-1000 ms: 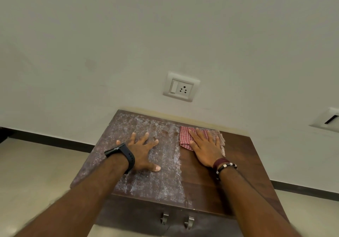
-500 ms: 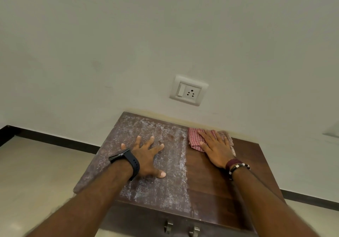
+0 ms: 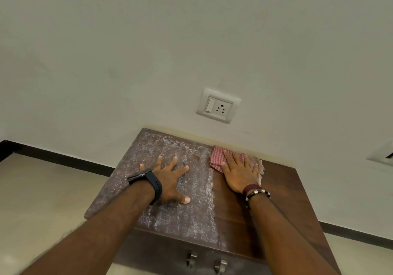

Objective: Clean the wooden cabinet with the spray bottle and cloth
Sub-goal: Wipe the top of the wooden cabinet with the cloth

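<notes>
We are standing in a home room: wall socket, tiled floor, wooden cabinet.

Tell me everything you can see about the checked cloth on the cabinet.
The cloth is thin woven fabric in a red-and-white check, loosely folded and rumpled, with a paler part showing at its right edge. It lies flat at the back of the wooden cabinet top, near the wall, at the border between the whitish-filmed left part and the clean dark right part. The right hand presses on it with straight fingers.
</notes>
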